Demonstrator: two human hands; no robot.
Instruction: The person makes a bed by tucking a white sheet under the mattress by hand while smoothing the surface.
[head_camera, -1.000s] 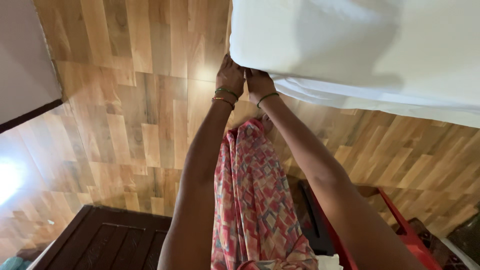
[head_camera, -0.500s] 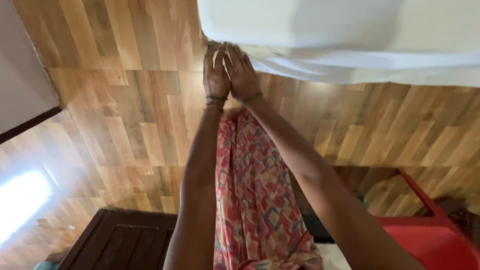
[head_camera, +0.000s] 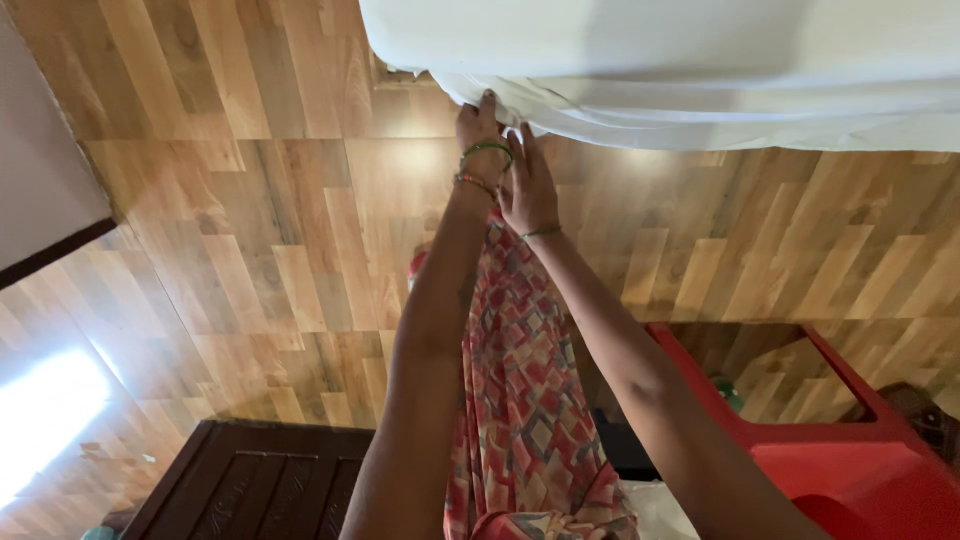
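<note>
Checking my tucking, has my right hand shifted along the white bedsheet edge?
Yes. The right hand now sits lower, below the white bedsheet edge, beside the left hand.

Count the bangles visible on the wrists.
3. Two on the left wrist: a green bangle and a gold-red bangle just below it. One thin green bangle on the right wrist. More may be hidden on the wrists' far sides.

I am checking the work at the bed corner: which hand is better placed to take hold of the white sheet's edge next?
Probably the left. The left hand rests on the folded edge of the white sheet near its corner. The right hand lies flat below it, with only its fingertips reaching the cloth.
</note>
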